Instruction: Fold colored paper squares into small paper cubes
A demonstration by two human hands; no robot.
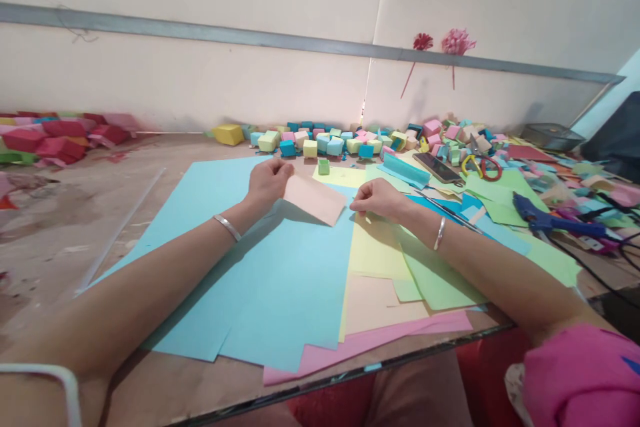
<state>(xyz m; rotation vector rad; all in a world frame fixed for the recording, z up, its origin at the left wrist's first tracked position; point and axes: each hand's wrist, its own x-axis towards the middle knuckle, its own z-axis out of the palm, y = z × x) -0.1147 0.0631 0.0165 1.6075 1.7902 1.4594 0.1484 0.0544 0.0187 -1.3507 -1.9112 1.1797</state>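
Pink sleeve point(580, 373) — left hand point(269, 181) pinches peach paper point(316, 200) — dark container point(553, 141), contents unclear.

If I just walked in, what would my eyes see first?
Probably the big light-blue sheets in the middle, with a peach paper piece in the left hand over them. Behind, little colourful boxes crowd along the wall. Higher up, towards the right, a red flower and a pink flower stand out.
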